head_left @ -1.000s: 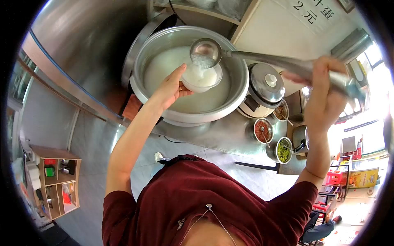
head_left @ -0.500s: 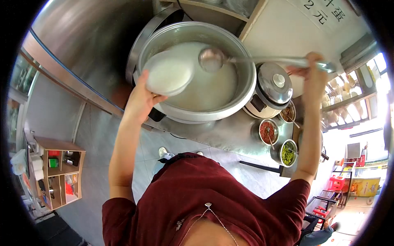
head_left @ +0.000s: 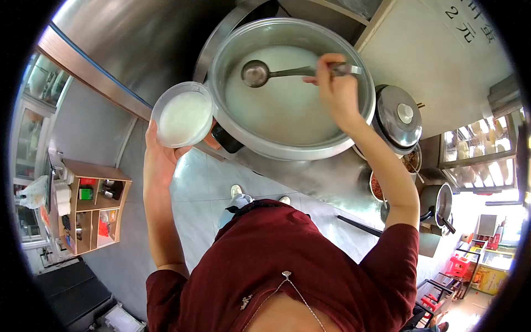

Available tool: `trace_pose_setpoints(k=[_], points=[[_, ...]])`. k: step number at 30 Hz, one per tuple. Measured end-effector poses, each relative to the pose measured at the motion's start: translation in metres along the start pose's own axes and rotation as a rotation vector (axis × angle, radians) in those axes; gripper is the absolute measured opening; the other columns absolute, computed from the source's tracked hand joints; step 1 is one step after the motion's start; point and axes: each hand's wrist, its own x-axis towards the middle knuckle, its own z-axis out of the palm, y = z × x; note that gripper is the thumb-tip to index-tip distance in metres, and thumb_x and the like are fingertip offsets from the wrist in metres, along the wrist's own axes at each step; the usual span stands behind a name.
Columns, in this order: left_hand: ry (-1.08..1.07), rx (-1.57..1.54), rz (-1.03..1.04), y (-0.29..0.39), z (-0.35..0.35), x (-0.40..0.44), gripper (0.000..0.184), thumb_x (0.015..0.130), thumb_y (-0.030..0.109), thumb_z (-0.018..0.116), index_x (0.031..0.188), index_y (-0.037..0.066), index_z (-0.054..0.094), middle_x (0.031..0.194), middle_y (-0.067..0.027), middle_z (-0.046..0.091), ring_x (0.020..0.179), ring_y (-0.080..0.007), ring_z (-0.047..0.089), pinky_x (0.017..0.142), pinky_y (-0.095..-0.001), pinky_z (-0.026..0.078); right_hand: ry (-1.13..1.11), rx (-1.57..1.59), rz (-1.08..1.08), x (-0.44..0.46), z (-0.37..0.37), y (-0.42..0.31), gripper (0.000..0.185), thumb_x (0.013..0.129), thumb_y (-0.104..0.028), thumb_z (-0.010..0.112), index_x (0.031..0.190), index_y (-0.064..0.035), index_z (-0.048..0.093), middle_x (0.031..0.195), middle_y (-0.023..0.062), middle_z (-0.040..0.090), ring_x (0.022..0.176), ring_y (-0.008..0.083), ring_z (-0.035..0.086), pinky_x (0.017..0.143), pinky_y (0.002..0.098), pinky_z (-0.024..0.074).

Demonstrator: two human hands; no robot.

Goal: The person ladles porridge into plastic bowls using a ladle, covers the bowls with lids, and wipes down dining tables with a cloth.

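Observation:
My left hand (head_left: 160, 145) is closed around the side of a translucent plastic bowl (head_left: 191, 87) filled with white porridge, out past the left rim of a large metal pot (head_left: 293, 150). Inside the pot, pale, soupy porridge (head_left: 276, 119) lies below the rim. My right hand (head_left: 338, 91) is above the pot's right side, its fingers wrapped round the handle of a metal ladle (head_left: 287, 72). The ladle's bowl points left over the porridge; whether it touches the surface I cannot tell.
Right of the pot stands a cooker with a steel lid (head_left: 398, 113). Beyond it are a small bowl of chopped red food (head_left: 377, 187) and a steel pot (head_left: 442, 202). A wooden shelf unit (head_left: 88, 210) stands on the floor at left.
The filled bowl has moved from over the pot to outside its left rim. My right hand has come left and in over the pot, bringing the ladle with it. The view has shifted.

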Motion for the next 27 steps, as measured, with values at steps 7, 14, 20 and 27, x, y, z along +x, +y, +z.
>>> trace_pose_setpoints(k=[7,14,20,27], points=[[-0.027,-0.014,0.004,-0.002,-0.012,-0.006,0.055,0.092,0.049,0.036,0.126,0.006,0.042,0.116,-0.0097,0.057,0.097,-0.0168,0.061,0.068,-0.0264,0.055,-0.153,-0.107,-0.225,-0.007,0.051,-0.01,0.01,0.091,-0.008,0.05,0.091,0.0016,0.045,0.074,0.0105,0.054,0.063,0.0235,0.065,0.047,0.0316,0.0453],[-0.058,-0.036,-0.018,-0.005,-0.007,-0.002,0.055,0.092,0.049,0.037,0.125,0.006,0.043,0.115,-0.0098,0.057,0.097,-0.0169,0.061,0.072,-0.0279,0.055,-0.079,0.3,0.354,-0.008,0.012,-0.018,0.02,0.092,-0.017,0.048,0.095,0.003,0.047,0.075,0.009,0.057,0.06,0.0219,0.066,0.047,0.0287,0.0483],[-0.208,-0.019,-0.04,-0.006,0.004,0.011,0.056,0.093,0.049,0.036,0.126,0.005,0.042,0.113,-0.0112,0.058,0.092,-0.018,0.062,0.07,-0.0287,0.054,0.048,0.335,0.603,0.016,-0.051,-0.035,0.026,0.09,-0.021,0.05,0.101,0.0026,0.046,0.08,0.0106,0.056,0.061,0.0231,0.066,0.049,0.0228,0.0496],[-0.333,0.059,-0.122,-0.007,0.035,0.029,0.057,0.092,0.049,0.039,0.123,0.002,0.046,0.102,-0.0121,0.062,0.071,-0.0169,0.062,0.066,-0.0283,0.05,0.113,0.07,0.505,0.031,-0.111,-0.075,0.029,0.087,-0.023,0.054,0.101,0.0027,0.049,0.076,0.011,0.058,0.06,0.0204,0.066,0.048,0.0211,0.0478]])
